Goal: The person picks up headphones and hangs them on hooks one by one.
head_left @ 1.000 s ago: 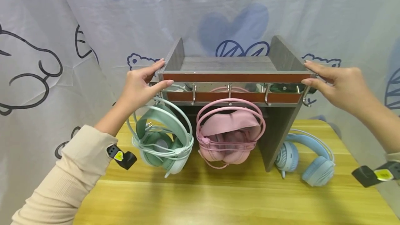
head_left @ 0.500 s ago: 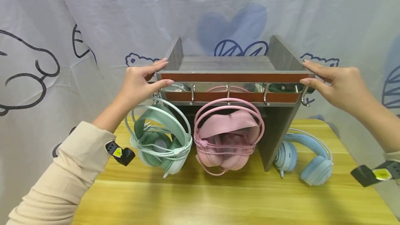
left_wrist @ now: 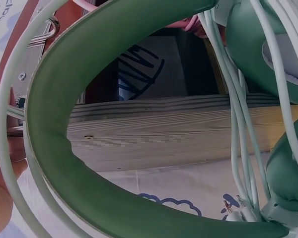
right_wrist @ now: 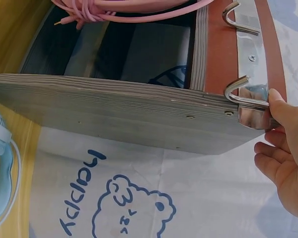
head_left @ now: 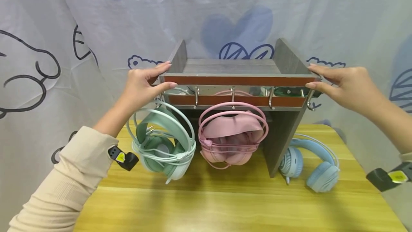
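Rack (head_left: 231, 80) of grey wood-grained board stands on the tabletop (head_left: 225, 207), squarely between my two hands, a front corner in each. My left grip (head_left: 143, 83) is clamped on one corner, thumb across the front and forefinger against the side panel; my right grip (head_left: 346, 83) pinches the opposite corner, its thumb just beside the end hook (right_wrist: 251, 103). In the left wrist view my left grip is cut off at the edge, behind a pale band of the green headphones (head_left: 154, 146), so I cannot tell how its lower fingers lie. Those headphones hang below my left thumb (the hook that carries them is mostly covered). Pink headphones (head_left: 232, 126) hang from the middle hook (head_left: 233, 92), their cord wound round them. The space under the shelf is dark and hard to make out. Blue headphones (head_left: 322, 176) lie just beside the rack's right side panel. A patterned curtain (head_left: 106, 38) hangs behind, and the frame's edge cuts off my right forearm (head_left: 392, 124).
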### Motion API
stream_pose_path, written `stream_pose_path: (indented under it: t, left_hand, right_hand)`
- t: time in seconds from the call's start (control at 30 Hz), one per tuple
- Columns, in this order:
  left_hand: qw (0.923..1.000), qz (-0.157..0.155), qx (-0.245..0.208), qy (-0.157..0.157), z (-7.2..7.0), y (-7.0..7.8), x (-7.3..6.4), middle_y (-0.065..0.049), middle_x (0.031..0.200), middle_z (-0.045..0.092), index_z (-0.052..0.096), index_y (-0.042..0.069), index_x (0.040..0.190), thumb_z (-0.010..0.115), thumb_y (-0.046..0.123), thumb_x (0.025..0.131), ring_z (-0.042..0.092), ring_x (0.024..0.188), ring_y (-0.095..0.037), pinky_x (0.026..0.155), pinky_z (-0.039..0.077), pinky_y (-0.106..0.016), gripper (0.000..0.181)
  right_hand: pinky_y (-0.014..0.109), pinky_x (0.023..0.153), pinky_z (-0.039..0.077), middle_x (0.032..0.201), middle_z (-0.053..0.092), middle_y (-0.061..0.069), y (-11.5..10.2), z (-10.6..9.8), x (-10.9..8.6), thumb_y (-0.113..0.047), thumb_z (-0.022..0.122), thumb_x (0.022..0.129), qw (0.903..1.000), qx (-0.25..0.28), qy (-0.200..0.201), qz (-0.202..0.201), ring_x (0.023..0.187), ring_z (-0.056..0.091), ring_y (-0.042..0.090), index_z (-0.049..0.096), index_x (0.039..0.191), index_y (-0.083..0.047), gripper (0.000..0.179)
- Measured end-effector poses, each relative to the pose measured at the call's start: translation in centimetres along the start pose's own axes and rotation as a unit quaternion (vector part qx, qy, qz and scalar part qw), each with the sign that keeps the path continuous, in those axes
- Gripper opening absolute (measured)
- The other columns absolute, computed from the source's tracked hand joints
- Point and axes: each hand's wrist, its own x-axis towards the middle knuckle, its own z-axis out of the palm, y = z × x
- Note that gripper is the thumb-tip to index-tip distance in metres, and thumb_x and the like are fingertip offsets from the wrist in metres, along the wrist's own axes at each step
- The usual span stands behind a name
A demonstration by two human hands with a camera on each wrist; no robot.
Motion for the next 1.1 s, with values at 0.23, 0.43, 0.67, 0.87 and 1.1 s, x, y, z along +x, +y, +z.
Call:
stream_pose_path:
  t: [0.23, 0.43, 0.67, 0.87, 1.1]
  left_hand:
    - [0.9999, -0.001, 0.001, -0.011, -0.2, -0.1, -0.1, -0.011, 0.119, 0.059, 0.06, 0.001, 0.115, 0.074, 0.015, 0.074, 0.064, 0.078, -0.016, 0.051, 0.03, -0.011, 0.046]
    - [0.9996, -0.009, -0.021, -0.016, -0.4, 0.2, -0.1, -0.012, 0.12, 0.059, 0.06, 0.001, 0.116, 0.072, 0.014, 0.076, 0.061, 0.104, -0.026, 0.055, 0.033, -0.009, 0.043]
    - [0.9998, -0.005, 0.001, -0.018, -0.3, 0.1, 0.0, -0.011, 0.12, 0.059, 0.06, 0.002, 0.115, 0.073, 0.015, 0.075, 0.037, 0.05, -0.007, 0.045, 0.023, -0.014, 0.044]
    - [0.9999, -0.005, -0.001, -0.015, -0.3, 0.0, -0.1, -0.013, 0.119, 0.059, 0.06, 0.0, 0.115, 0.073, 0.014, 0.075, 0.064, 0.098, -0.021, 0.051, 0.03, -0.011, 0.044]
    - [0.9999, 0.003, 0.003, -0.012, -0.2, 0.1, -0.1, -0.012, 0.119, 0.059, 0.06, 0.001, 0.115, 0.073, 0.015, 0.075, 0.049, 0.058, -0.009, 0.046, 0.023, -0.015, 0.044]
  right_hand:
    - [0.005, 0.051, 0.032, 0.11, 0.061, 0.025, 0.6, 0.1, -0.4, -0.026, 0.06, 0.087, 0.9966, 0.065, 0.009, 0.05, 0.067, 0.043, -0.023, 0.053, 0.126, -0.009, 0.043]
    - [-0.008, 0.061, 0.028, 0.121, 0.055, 0.023, 1.6, 0.9, -1.6, -0.026, 0.055, 0.09, 0.9893, 0.112, 0.024, 0.09, 0.077, 0.027, -0.036, 0.048, 0.13, -0.012, 0.043]
    - [-0.01, 0.067, 0.029, 0.122, 0.055, 0.011, 2.5, 2.8, -3.3, -0.022, 0.055, 0.09, 0.9804, 0.14, 0.08, 0.114, 0.081, 0.033, -0.036, 0.049, 0.129, -0.008, 0.042]
    - [-0.011, 0.069, 0.027, 0.129, 0.05, 0.013, 3.3, 4.1, -5.1, -0.029, 0.052, 0.091, 0.9732, 0.147, 0.063, 0.165, 0.084, 0.03, -0.035, 0.047, 0.131, -0.008, 0.045]
    - [-0.011, 0.069, 0.025, 0.126, 0.049, 0.024, 5.0, 6.0, -7.6, -0.025, 0.054, 0.09, 0.972, 0.137, 0.066, 0.179, 0.082, 0.026, -0.037, 0.046, 0.131, -0.007, 0.046]
